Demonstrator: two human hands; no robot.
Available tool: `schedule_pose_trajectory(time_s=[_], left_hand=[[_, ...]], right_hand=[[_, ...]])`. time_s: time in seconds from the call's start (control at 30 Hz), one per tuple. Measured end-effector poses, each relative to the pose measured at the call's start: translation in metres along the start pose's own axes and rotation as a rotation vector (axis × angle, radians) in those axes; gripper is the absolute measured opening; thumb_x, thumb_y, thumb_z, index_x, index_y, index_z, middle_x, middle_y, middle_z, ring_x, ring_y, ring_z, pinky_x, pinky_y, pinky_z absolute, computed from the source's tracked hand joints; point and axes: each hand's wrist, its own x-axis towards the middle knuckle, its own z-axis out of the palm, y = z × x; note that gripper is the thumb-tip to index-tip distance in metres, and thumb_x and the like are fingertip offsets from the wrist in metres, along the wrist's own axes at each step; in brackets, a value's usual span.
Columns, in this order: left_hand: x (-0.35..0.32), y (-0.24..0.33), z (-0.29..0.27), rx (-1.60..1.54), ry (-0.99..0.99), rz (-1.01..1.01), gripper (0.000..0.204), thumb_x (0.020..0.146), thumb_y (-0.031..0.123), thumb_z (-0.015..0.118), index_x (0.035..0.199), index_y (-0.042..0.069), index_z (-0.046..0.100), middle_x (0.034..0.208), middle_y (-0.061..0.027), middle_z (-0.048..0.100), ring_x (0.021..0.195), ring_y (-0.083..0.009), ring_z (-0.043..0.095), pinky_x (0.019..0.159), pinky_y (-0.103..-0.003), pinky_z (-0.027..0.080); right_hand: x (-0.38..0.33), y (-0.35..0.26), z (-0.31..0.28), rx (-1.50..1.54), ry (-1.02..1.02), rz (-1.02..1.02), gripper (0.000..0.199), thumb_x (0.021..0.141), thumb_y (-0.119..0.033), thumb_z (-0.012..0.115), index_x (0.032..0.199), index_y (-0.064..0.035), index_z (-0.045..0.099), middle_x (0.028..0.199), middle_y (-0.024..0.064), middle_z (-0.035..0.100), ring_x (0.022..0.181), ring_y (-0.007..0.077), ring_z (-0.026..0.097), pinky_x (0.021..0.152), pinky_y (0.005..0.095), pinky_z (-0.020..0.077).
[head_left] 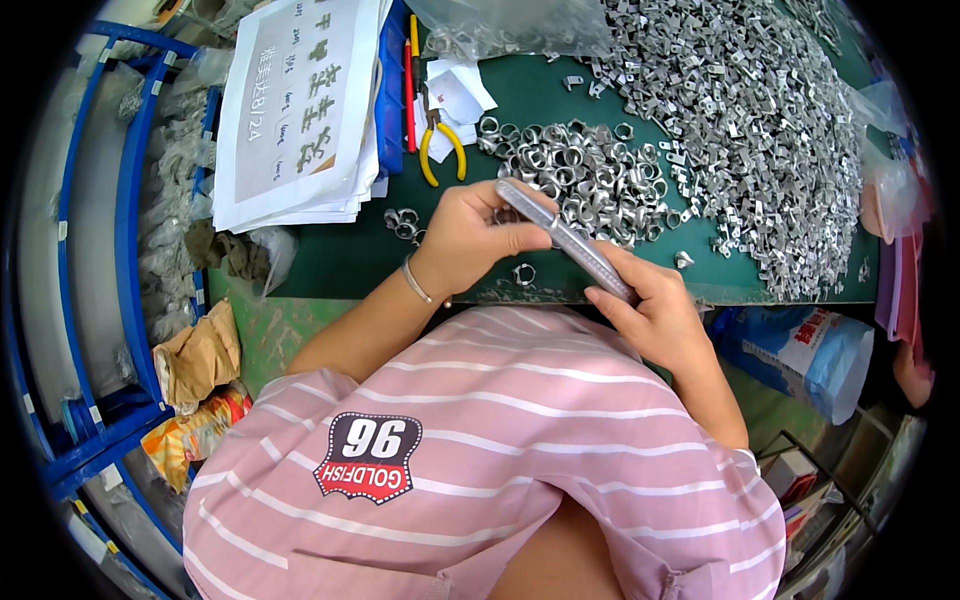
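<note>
Between my two hands slants a silver metal rod (590,258) with fine marks along it. Its upper end lies in my left hand (468,232), thumb on top and fingers curled beneath. My right hand (658,305) grips the lower end between thumb and fingers. A narrow band seems to circle the rod near my left thumb, but I cannot make it out well. Just beyond the rod is a heap of silver metal rings (575,165). One loose ring (524,274) lies below the rod, and several more rings (403,222) sit by my left wrist.
Small metal clips (740,120) cover the right of the green table (330,262). Pliers (440,150), a red pen (409,110) and a blue tray (392,100) lie beyond my left hand. Papers (300,110) are farther left, beside a blue rack (140,230). A blue-white bag (800,350) stands right.
</note>
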Motion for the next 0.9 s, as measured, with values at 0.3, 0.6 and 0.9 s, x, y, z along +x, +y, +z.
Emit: schedule_pose_trajectory(time_s=[0.3,0.6,0.9], left_hand=[[0.001,-0.001,-0.007,0.222,-0.129,0.138,0.03,0.064,-0.001,0.076,0.091,-0.001,0.063,0.087,-0.0055,0.06,0.075,-0.0103,0.054,0.066,-0.021,0.042],[0.029,0.011,-0.032,-0.354,0.114,0.208,0.015,0.084,0.014,0.052,0.091,0.001,0.052,0.076,-0.0024,0.049,0.055,-0.0071,0.042,0.048,-0.02,0.033],[0.049,-0.002,-0.041,1.234,0.359,0.433,0.014,0.071,0.006,0.066,0.082,0.0,0.06,0.08,-0.0144,0.056,0.071,-0.0312,0.057,0.064,-0.037,0.047]], right_hand=[[0.002,0.004,-0.003,-0.004,-0.076,-0.062,0.04,0.077,-0.008,0.064,0.116,-0.0024,0.055,0.088,0.0188,0.063,0.071,0.0257,0.061,0.067,0.0306,0.048],[-0.004,0.016,-0.015,0.067,0.033,0.05,0.04,0.078,-0.006,0.063,0.117,0.0003,0.053,0.078,0.0065,0.061,0.066,0.0098,0.054,0.061,0.0241,0.0448],[-0.011,0.033,-0.016,0.107,0.156,0.063,0.041,0.078,-0.006,0.065,0.117,0.0007,0.054,0.069,-0.0014,0.051,0.058,0.0045,0.043,0.051,0.0202,0.0372]])
